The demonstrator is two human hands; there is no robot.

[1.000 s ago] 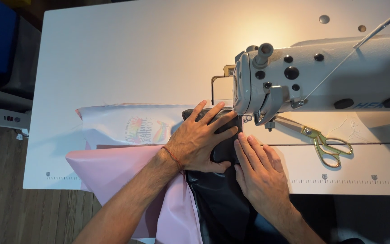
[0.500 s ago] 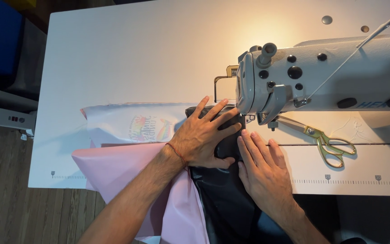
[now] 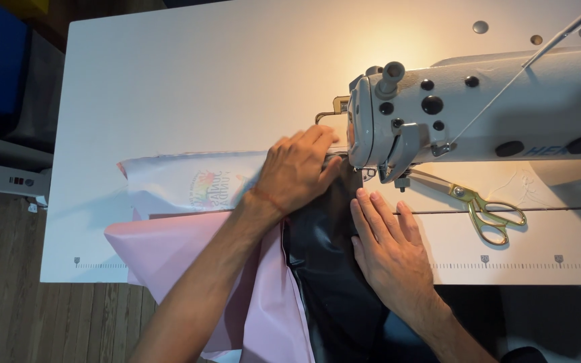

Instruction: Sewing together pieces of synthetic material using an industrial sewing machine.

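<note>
1. Black fabric [image 3: 327,269] lies under both of my hands on the white table [image 3: 169,87], running from its near edge up to the head of the sewing machine [image 3: 438,114].
2. My left hand [image 3: 297,168] lies palm down with fingers curled over the fabric's far end, just beside the machine head; it presses, gripping nothing.
3. My right hand [image 3: 388,249] is flat and spread on the fabric's right edge, pressing, not clenched.
4. Left of my left hand lies white fabric [image 3: 176,185] with a coloured print; pink fabric [image 3: 169,255] spreads beneath that forearm and hangs off the table.
5. Gold-handled scissors [image 3: 482,208] lie right of my right hand, apart from it, below the machine.
</note>
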